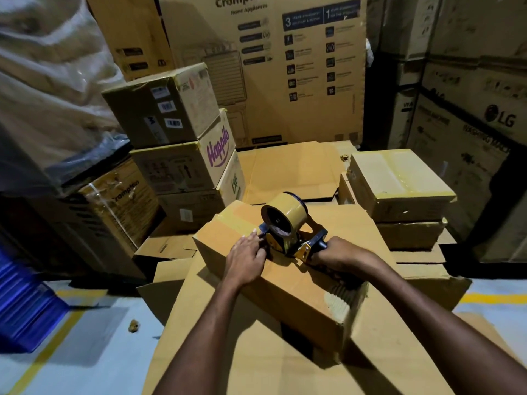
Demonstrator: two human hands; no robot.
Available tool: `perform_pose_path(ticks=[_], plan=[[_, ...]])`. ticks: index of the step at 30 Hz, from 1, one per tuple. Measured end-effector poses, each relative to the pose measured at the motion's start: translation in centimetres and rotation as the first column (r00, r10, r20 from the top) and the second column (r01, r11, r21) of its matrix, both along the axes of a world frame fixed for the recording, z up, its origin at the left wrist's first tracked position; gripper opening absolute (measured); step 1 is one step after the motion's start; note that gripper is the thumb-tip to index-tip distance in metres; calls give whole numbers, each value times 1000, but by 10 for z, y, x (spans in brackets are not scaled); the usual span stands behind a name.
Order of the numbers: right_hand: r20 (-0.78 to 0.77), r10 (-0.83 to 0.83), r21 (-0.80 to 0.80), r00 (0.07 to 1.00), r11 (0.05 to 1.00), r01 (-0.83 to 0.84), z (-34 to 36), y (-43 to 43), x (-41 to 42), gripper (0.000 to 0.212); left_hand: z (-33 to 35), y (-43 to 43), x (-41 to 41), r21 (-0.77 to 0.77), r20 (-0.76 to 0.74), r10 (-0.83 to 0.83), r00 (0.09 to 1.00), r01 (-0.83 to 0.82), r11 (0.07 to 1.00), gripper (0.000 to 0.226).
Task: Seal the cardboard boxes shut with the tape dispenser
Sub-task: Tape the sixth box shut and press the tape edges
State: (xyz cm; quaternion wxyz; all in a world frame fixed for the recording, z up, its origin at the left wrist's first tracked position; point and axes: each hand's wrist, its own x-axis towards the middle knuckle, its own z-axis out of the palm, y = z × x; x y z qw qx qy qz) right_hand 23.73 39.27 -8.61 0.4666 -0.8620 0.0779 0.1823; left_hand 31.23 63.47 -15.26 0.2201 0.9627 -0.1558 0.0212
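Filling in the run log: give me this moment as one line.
phase: taping cardboard box top | right hand: grips tape dispenser handle | left hand: fingers pressed on box top beside dispenser

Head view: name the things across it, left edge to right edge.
Blue ribbed object → brown Crompton-printed cardboard box → purple-lettered Happilo cardboard box → left hand → yellow tape dispenser → right hand → tape-sealed plain cardboard box → brown LG-printed cardboard carton.
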Motion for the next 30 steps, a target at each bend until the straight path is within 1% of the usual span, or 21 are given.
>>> perform_pose_path(ticks=[3,7,10,15,20,24,28,30], plan=[[-24,-8,13,1000,1000,9,0,-6,-7,16,2,0,-2,-21,14,-26,1000,26,999,44],[-53,-22,18,998,1000,23,-6,-32,-30,19,-1,2,3,-20,11,-78,997,78,997,45],[-68,-52,50,996,997,55,-18,-53,-52,19,-2,1,4,-16,5,-75,997,75,997,46],[16,-52,144,999,988,49,-34,-57,-73,21,-1,-7,-3,32,1,-68,998,68,997,48],[66,-18,180,998,984,6,-33,-52,-65,26,-4,-25,-27,-8,8,-138,990,138,990,48],[69,-22,195,997,981,8,-33,-33,-51,20,0,-35,-28,11,17,-114,993,114,993,44],[42,-46,163,998,986,39,-35,-16,-33,19,1,-20,-13,-38,53,-81,995,83,996,43],[39,-48,164,998,986,41,-38,-16,-30,21,1,-19,-10,-66,37,-50,998,53,996,42]])
